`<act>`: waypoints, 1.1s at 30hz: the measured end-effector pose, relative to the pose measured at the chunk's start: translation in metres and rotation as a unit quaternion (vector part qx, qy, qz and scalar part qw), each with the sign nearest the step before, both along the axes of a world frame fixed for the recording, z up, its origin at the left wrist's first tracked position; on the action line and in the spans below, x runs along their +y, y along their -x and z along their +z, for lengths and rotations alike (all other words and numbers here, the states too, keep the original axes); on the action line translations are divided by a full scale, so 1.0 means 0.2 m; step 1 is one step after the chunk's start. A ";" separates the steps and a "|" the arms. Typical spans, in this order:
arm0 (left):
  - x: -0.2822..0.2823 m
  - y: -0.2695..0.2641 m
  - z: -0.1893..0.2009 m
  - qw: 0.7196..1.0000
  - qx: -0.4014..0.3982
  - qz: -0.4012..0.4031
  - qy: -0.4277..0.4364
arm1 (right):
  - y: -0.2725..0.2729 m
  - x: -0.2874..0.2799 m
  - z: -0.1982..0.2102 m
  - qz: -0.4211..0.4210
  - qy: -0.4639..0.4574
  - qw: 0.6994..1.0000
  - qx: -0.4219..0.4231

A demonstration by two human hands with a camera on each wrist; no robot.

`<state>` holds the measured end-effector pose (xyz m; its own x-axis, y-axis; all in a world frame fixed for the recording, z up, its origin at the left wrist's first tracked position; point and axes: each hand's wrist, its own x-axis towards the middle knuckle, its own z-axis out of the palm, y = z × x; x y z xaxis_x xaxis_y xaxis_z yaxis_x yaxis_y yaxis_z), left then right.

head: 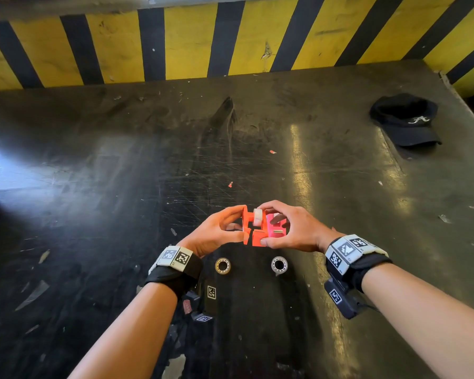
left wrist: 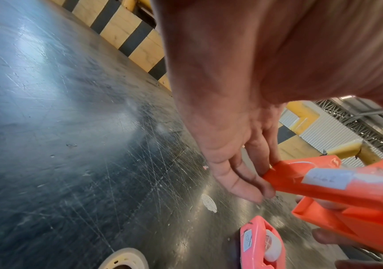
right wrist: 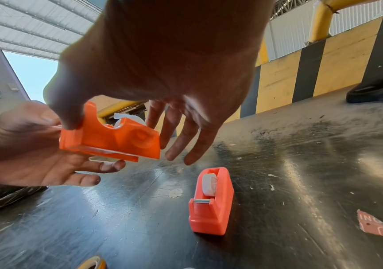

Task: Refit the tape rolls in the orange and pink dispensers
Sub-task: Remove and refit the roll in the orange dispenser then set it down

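Both hands hold the orange dispenser [head: 253, 236] [right wrist: 109, 140] just above the dark table [head: 121, 187]. A white tape roll [head: 257, 216] sits in its cradle. My left hand [head: 240, 222] pinches its left end, index finger on top and thumb below. My right hand [head: 261, 225] grips the other side: the index finger curls over the roll and the thumb [right wrist: 70, 116] presses the cutter end, while the other fingers [right wrist: 185, 138] stay straight. The pink dispenser [head: 277, 227] [right wrist: 211, 200] stands on the table below the right hand with a white roll [right wrist: 209, 183] in it.
Two loose tape rolls lie near my wrists: a yellowish one [head: 222, 266] and a clear one [head: 279, 264]. A black cap [head: 407, 120] lies at the far right. A yellow and black striped wall [head: 189, 45] borders the table's far edge. Paper scraps are scattered about.
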<state>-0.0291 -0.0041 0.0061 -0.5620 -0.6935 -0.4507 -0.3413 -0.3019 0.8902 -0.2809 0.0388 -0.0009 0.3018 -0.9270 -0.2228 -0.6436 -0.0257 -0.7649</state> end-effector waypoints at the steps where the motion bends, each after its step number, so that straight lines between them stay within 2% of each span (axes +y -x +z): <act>1: 0.00 0.00 0.00 1.000 0.001 0.000 -0.001 | 0.00 0.00 0.00 -0.001 0.002 1.000 0.000; 12: 0.00 0.00 -0.01 1.000 0.001 -0.014 -0.014 | -0.03 -0.01 0.02 0.000 0.008 1.000 0.012; 24: -0.01 0.00 0.05 1.000 0.005 -0.018 -0.007 | -0.05 -0.01 0.07 -0.010 -0.023 0.998 -0.049; 33: 0.00 -0.01 0.06 1.000 0.028 0.003 -0.008 | -0.06 -0.01 0.10 -0.021 -0.039 0.998 -0.054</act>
